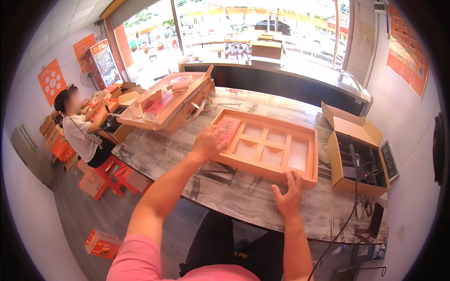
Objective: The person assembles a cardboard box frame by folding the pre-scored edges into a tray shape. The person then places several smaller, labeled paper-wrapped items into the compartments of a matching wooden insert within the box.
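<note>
A shallow, light wooden-coloured gift-box tray (pixel 313 147) lies on the table in front of me, split by dividers into several compartments. In its left compartment sits a flat red box (pixel 230 129). My left hand (pixel 208 143) reaches over the tray's left wall, its fingers and thumb closed on that red box and covering part of it. The other compartments show pale bottoms. My right hand (pixel 289 194) rests at the near wall toward the right corner, thumb spread from the fingers, fingertips touching the rim.
Stacked trays (pixel 164 105) with loose packaging stand at the table's far left. An open cardboard box (pixel 358 164) with black dividers is at the right, crossed by a black cable (pixel 349 220). Keys and a phone (pixel 376 219) lie nearer. Another person (pixel 79 126) works at far left.
</note>
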`<action>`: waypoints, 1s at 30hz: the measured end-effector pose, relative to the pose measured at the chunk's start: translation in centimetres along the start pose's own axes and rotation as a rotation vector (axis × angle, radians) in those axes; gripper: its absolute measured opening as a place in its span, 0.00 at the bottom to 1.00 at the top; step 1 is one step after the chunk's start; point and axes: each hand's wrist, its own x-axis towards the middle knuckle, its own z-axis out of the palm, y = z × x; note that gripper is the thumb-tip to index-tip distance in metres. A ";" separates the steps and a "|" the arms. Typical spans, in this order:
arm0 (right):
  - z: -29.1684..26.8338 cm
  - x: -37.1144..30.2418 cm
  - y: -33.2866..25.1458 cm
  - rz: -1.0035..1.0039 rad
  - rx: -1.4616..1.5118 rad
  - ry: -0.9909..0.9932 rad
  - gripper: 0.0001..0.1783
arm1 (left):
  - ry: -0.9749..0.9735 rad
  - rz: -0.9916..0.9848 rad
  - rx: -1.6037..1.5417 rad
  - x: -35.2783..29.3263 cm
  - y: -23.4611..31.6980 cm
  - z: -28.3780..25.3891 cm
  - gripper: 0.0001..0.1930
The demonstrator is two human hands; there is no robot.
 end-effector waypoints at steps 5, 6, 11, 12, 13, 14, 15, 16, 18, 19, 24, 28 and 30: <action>-0.1 -0.1 0.2 0.006 -0.006 -0.001 0.35 | 0.062 0.080 0.151 2.0 -0.7 -3.6 0.26; -0.1 -0.1 0.2 0.008 -0.013 -0.004 0.35 | 0.063 0.066 0.185 2.4 -1.2 -4.1 0.27; 0.0 0.0 -0.1 0.038 0.003 -0.029 0.34 | -0.004 -0.140 0.307 4.5 -4.9 -6.5 0.29; -0.1 0.0 -0.1 0.044 -0.003 -0.027 0.34 | -0.015 -0.182 0.318 5.0 -5.3 -6.9 0.29; -0.1 0.0 -0.1 0.047 -0.007 -0.027 0.34 | -0.026 -0.228 0.331 5.5 -5.9 -7.4 0.30; 0.0 0.0 -0.1 0.050 -0.010 -0.027 0.34 | -0.029 -0.270 0.336 6.2 -6.7 -7.8 0.31; 0.0 0.0 -0.1 0.044 -0.009 -0.024 0.34 | -0.029 -0.302 0.367 6.8 -7.1 -8.3 0.31; 0.0 0.0 -0.1 0.039 -0.007 -0.020 0.34 | -0.028 -0.334 0.397 7.4 -7.4 -8.8 0.32; 0.0 0.0 0.0 0.030 -0.009 -0.016 0.34 | -0.032 -0.391 0.423 8.3 -7.6 -9.6 0.35; 0.0 0.0 0.1 0.026 -0.012 -0.016 0.34 | -0.061 -0.431 0.435 8.9 -7.7 -9.6 0.36; 0.0 0.2 0.0 0.033 0.007 -0.018 0.34 | -0.176 -0.548 0.541 11.4 -9.6 -8.0 0.44; -0.2 0.4 -0.2 0.041 0.011 -0.025 0.34 | -0.309 -0.578 0.678 12.1 -9.0 -8.2 0.46; -0.2 0.4 -0.3 0.045 0.015 -0.024 0.34 | -0.300 -0.574 0.685 12.7 -10.2 -7.4 0.49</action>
